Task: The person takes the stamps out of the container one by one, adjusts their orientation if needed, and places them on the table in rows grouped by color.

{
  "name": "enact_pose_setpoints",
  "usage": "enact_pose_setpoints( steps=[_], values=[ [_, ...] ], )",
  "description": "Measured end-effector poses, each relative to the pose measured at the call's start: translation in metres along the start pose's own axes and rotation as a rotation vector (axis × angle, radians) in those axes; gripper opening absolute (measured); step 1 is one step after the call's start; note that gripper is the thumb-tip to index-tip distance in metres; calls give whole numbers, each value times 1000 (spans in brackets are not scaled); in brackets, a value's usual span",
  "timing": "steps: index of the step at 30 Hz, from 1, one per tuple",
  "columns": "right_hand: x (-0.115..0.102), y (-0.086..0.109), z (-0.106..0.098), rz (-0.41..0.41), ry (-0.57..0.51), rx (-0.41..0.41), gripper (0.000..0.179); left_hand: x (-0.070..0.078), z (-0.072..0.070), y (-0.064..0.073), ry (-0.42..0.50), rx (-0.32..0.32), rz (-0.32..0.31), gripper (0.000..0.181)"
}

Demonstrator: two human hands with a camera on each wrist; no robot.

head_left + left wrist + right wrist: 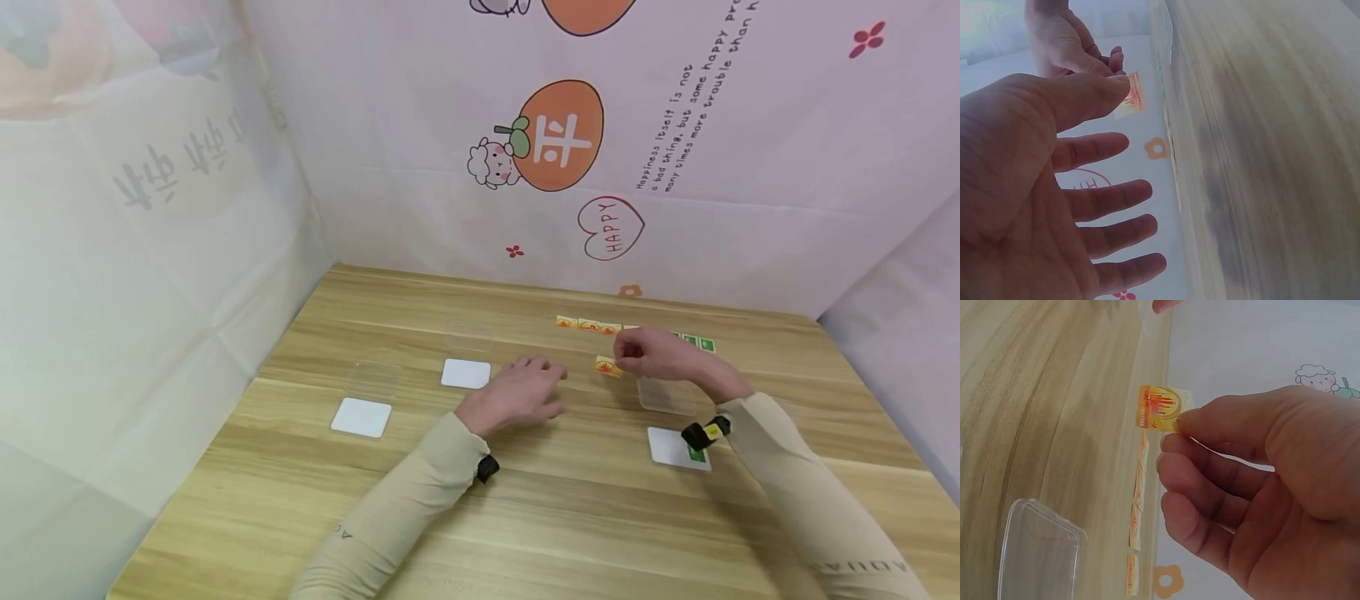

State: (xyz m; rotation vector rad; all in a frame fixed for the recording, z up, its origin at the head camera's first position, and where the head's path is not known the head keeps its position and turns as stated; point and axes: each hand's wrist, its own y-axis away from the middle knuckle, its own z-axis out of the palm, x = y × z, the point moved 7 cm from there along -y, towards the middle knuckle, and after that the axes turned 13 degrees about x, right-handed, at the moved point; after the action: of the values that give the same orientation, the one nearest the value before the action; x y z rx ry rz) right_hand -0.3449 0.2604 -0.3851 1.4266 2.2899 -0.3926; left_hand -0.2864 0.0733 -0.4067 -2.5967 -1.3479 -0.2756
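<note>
My right hand (651, 353) pinches a small orange-and-yellow picture card (1161, 408) by its edge between thumb and index finger; the other fingers curl beneath. In the head view the card (607, 367) shows just left of the fingertips, in front of a row of similar orange cards (589, 325). My left hand (517, 392) hovers over the middle of the table, its fingers spread and holding nothing. From the left wrist, the pinched card (1135, 94) appears beyond the left thumb. A clear plastic case (666, 397) lies under the right wrist.
Small green cards (707, 344) continue the row at right. Nearer, a white rectangle (666, 447) carries a green card (697, 455). Two other white rectangles (465, 373) (362, 417) lie at left, with clear cases (373, 379) behind them. A printed cloth (420, 208) backs the wooden table (525, 517).
</note>
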Motion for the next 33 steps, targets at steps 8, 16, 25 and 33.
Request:
enact_pose_setpoints(
  steps=[8,16,25,33],
  values=[
    [4,-12,4,-12,6,24,6,-5,-3,6,-12,15,23,51],
    [1,-20,6,-35,-41,43,8,-14,-5,12,-1,12,20,53],
    [6,-31,12,-2,-64,31,7,-33,-8,23,4,23,11,49],
    [7,-40,15,13,-71,22,6,-41,-12,29,3,33,13,48]
  ],
)
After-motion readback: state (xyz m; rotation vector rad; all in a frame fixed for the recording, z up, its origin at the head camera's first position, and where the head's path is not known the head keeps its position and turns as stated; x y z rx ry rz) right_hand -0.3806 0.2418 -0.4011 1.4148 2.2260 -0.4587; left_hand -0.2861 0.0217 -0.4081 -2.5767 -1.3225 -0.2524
